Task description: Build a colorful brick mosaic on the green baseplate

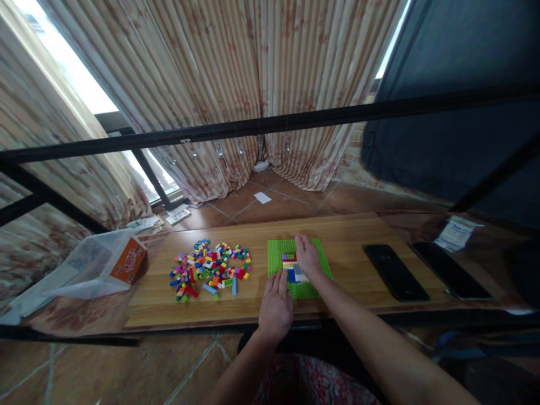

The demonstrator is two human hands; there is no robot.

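Item one, nearest me: my left hand (pixel 275 304), flat and open at the near edge of the wooden board (pixel 354 236), fingers spread and gripping nothing, fingertips touching the near-left corner of the green baseplate (pixel 278 253). Item two: my right hand (pixel 307 256), palm down on the baseplate's middle, fingers extended and empty, just right of and partly over the small brick build (pixel 292 269), white, blue, red and yellow, which sits on the plate's near half. I judge the step as pressing or steadying the build; the next move would call for one hand holding the plate while the other fetches a piece. Item three: the loose brick pile (pixel 210 269), left of the plate, well apart from both hands. Item four: two dark phones (pixel 395 272) toward the board's right end. Item five: a plastic bag with an orange box (pixel 129 260) off the left edge.
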